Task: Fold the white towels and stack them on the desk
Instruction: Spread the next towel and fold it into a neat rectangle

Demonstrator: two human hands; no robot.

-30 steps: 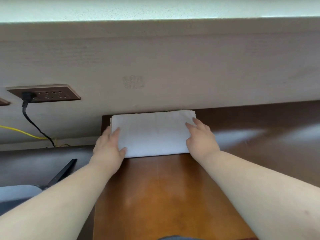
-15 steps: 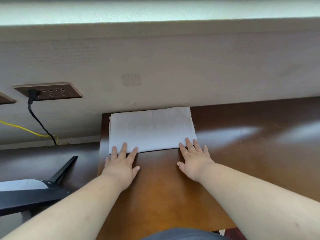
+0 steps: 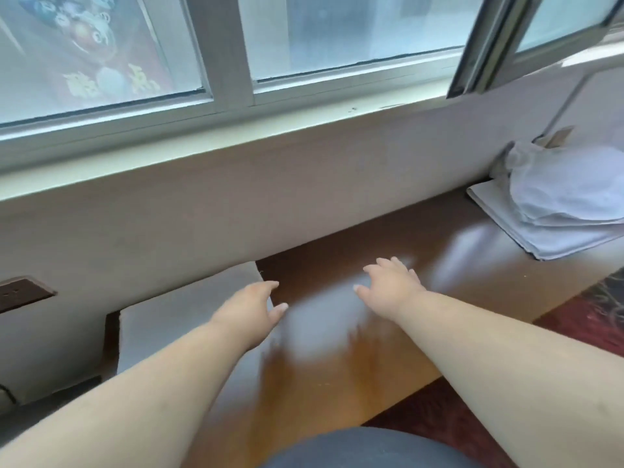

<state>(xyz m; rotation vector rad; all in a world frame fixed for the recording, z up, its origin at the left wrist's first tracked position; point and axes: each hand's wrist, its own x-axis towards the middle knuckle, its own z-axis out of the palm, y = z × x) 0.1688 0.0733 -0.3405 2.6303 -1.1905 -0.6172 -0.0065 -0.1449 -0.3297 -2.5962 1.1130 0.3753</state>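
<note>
Here the glossy brown wooden tabletop [image 3: 354, 349] runs along under a pale wall and a wide white-framed window [image 3: 233, 79], taking up most of the view. At its far left, tight against the wall, lies the folded white rectangular towel [image 3: 189, 309], flat and squared, its right end partly under the left arm. Far to the right, also near the wall, sits a loose heap of white towels [image 3: 560, 194], crumpled on top of a few flat layers, well apart from the folded one.

The left hand [image 3: 251, 307] hangs just at the right edge of the folded towel, fingers relaxed and gripping nothing; whether it touches the cloth cannot be told. The right hand [image 3: 391, 283] is above bare wood between the two lots of towels, fingers spread and empty, pointing toward the heap. A dark wall socket [image 3: 20, 293] shows at the far left.

Judging by this, one towel is folded and placed, and the step in hand is going for the next one. The next move calls for a reach right to the heap, lifting off only the top crumpled towel without dragging the layers below, then spreading it flat on the open wood in the middle.
</note>
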